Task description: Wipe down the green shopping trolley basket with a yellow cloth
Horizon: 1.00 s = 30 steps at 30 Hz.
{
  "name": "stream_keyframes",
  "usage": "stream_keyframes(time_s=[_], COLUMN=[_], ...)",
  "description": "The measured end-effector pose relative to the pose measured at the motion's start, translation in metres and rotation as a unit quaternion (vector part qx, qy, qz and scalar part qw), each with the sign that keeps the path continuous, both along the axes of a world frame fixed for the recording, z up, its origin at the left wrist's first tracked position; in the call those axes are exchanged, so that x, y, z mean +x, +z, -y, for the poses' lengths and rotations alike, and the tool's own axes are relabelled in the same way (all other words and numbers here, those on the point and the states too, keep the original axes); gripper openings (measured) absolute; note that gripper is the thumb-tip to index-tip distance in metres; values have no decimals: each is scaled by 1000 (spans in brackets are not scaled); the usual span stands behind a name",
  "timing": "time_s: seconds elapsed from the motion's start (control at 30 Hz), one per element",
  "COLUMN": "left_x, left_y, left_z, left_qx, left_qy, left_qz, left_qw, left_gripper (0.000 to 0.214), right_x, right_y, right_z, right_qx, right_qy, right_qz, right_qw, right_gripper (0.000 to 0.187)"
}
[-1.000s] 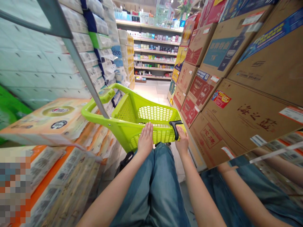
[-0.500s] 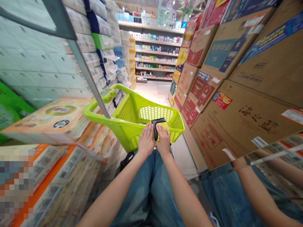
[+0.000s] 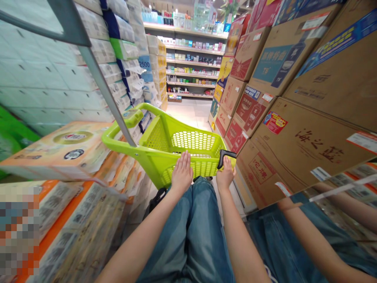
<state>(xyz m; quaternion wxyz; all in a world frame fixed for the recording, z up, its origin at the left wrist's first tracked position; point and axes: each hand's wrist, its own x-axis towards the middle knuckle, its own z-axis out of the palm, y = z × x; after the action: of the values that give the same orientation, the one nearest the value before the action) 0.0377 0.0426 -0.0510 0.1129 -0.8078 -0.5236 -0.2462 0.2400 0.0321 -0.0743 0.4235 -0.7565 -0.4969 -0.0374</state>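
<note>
The left hand [image 3: 182, 171] lies spread on a lime-green shopping cart [image 3: 156, 137]; the right hand [image 3: 226, 175] meets its black handle [image 3: 226, 158], grip unclear. A loose hold could let the cart veer into the stacked cartons [image 3: 306, 153].

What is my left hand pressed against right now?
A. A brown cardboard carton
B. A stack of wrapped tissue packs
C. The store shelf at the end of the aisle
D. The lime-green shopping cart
D: the left hand lies flat against the mesh wall of the lime-green shopping cart.
</note>
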Motion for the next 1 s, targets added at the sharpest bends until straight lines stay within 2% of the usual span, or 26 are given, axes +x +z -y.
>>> stream_keyframes(time_s=[0.07, 0.17, 0.27, 0.33, 0.4, 0.53, 0.63, 0.7, 0.77, 0.9, 1.0], left_x=[0, 0, -1, -1, 0, 1, 1, 1, 1, -1, -2], left_y=[0, 0, 1, 1, 1, 0, 0, 0, 0, 0, 0], left_z=[0, 0, 0, 1, 1, 1, 1, 1, 1, 1, 1], left_qx=[3, 9, 8, 6, 4, -3, -5, -4, -1, -6, -14], left_qy=[-1, -9, -15, -10, -3, -1, -2, -2, -3, -12, -14], left_qz=[4, 10, 9, 7, 6, 7, 8, 10, 13, 12, 10], left_qw=[1000, 1000, 1000, 1000, 1000, 1000, 1000, 1000, 1000, 1000, 1000], left_gripper=[65, 66, 67, 66, 65, 66, 66, 66, 66, 69, 70], right_x=[-30, -73, -88, -76, -50, 13, 30, 15, -17, -85, -94], right_y=[9, 23, 29, 28, 22, 8, 6, 10, 18, 32, 32], right_z=[-4, -5, -2, 1, 4, 6, 3, -1, -7, -10, -5], right_qx=[-18, -28, -24, -17, -11, -7, -15, -26, -34, -34, -17], right_qy=[44, 150, 230, 252, 237, 140, 64, 20, 23, 167, 227], right_qz=[23, 74, 110, 126, 126, 70, 26, 15, 25, 74, 92], right_qw=[999, 985, 967, 959, 963, 988, 997, 999, 999, 983, 969], right_gripper=[79, 76, 72, 72, 73, 69, 65, 65, 66, 66, 69])
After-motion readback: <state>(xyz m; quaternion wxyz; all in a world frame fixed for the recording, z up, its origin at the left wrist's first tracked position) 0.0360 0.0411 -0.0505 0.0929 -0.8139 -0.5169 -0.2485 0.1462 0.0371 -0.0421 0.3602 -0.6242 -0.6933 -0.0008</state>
